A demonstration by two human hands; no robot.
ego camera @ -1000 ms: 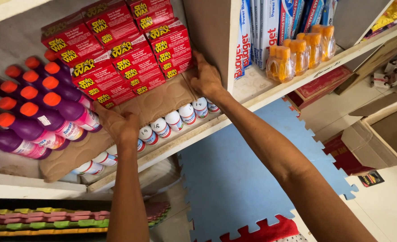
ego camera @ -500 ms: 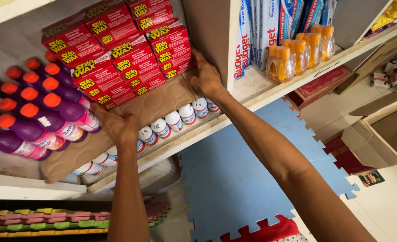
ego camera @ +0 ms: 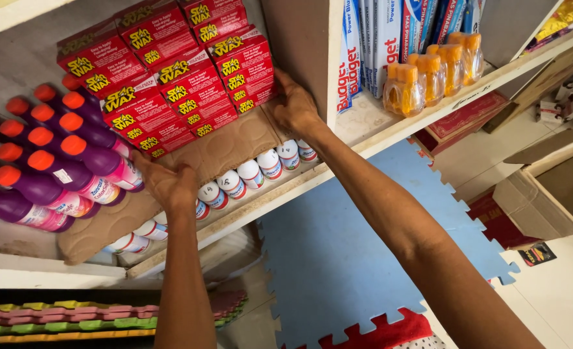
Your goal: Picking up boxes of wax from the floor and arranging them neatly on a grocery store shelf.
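Observation:
A brown cardboard sheet (ego camera: 231, 145) lies on top of a row of white bottles (ego camera: 247, 173) on a white shelf. My left hand (ego camera: 170, 184) grips the sheet's front edge near its middle. My right hand (ego camera: 294, 106) holds the sheet's right end against the shelf's upright divider. Stacked red boxes (ego camera: 183, 71) rest on the sheet behind my hands. Purple bottles with orange caps (ego camera: 53, 158) lie on the sheet's left part.
Orange bottles (ego camera: 428, 74) and upright blue-and-white packs (ego camera: 390, 29) fill the right shelf compartment. Blue foam floor tiles (ego camera: 338, 258) lie below, with cardboard boxes (ego camera: 538, 200) at the right and stacked coloured foam mats (ego camera: 73, 317) at the lower left.

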